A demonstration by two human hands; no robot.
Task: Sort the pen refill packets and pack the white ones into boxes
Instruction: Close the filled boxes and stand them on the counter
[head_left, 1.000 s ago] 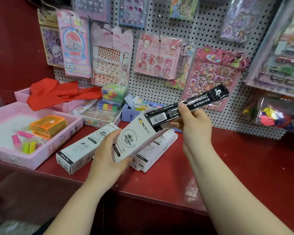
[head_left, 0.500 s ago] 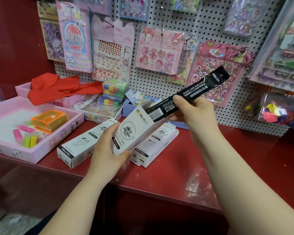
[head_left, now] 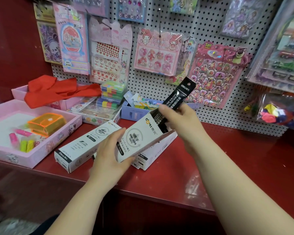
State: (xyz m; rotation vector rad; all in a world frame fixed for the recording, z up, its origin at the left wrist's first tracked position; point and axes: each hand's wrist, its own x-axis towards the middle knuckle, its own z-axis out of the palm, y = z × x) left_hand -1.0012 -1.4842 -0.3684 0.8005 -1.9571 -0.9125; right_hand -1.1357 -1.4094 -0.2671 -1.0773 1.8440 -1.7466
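Observation:
My left hand [head_left: 109, 156] grips a white refill box [head_left: 139, 138] by its lower end, tilted up to the right above the red counter. Its top end is open. My right hand [head_left: 178, 119] pinches a black refill packet [head_left: 180, 94] whose lower part sits inside the box's open mouth, the upper part sticking out at a steep angle. A second white box [head_left: 85, 145] lies flat on the counter to the left. A third white box [head_left: 153, 150] lies under the held one, mostly hidden.
A pink tray [head_left: 46, 150] with an orange pouch [head_left: 46, 123] and small highlighters stands at the left. Red cloth [head_left: 58, 92], stacked colour blocks [head_left: 111, 95] and a blue box [head_left: 134, 113] sit at the back. Sticker packs hang on the pegboard [head_left: 202, 31].
The black packet has tipped steeper and slid deeper into the open end of the held box. My right hand moved down toward the box mouth.

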